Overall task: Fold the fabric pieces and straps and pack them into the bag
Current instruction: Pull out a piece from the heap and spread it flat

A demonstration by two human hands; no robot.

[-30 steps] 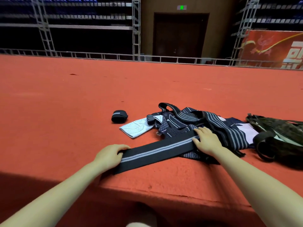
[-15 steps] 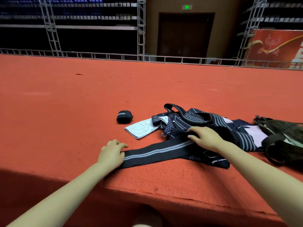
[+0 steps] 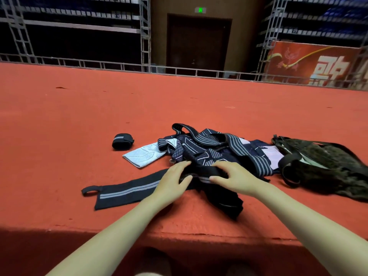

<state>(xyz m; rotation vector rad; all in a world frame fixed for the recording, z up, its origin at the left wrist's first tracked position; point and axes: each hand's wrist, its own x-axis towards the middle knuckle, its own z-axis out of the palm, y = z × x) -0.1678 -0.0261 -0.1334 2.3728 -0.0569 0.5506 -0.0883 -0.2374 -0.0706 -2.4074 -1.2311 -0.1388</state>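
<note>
both hands are working the same dark strap (image 3: 127,191) near the front edge of the red platform (image 3: 79,116). the left hand (image 3: 171,181) is lying on it with fingers fairly straight, thumb reaching toward the raised fold. the right hand (image 3: 231,176) is curling its fingers over the bunched end of the strap, apparently pinching it, though the underside of the grip is hidden.

the strap's free end, with its small loop, is trailing flat toward the left along the front edge. behind the hands the pile of dark patterned fabric and striped straps (image 3: 215,148) is sitting tangled, touching the strap's right end. a pale cloth (image 3: 143,156) is poking out on the pile's left side, and a small rolled strap (image 3: 122,141) is lying just beyond it, apart. the bag (image 3: 326,166) is slumping open near the right edge, just beside the pile.

judging from this, the fold is only starting. the risk is that the bunched end is catching part of the pile, so lifting may be dragging other pieces along. the long free tail could also be slipping off the front edge if it is pulled sideways.
</note>
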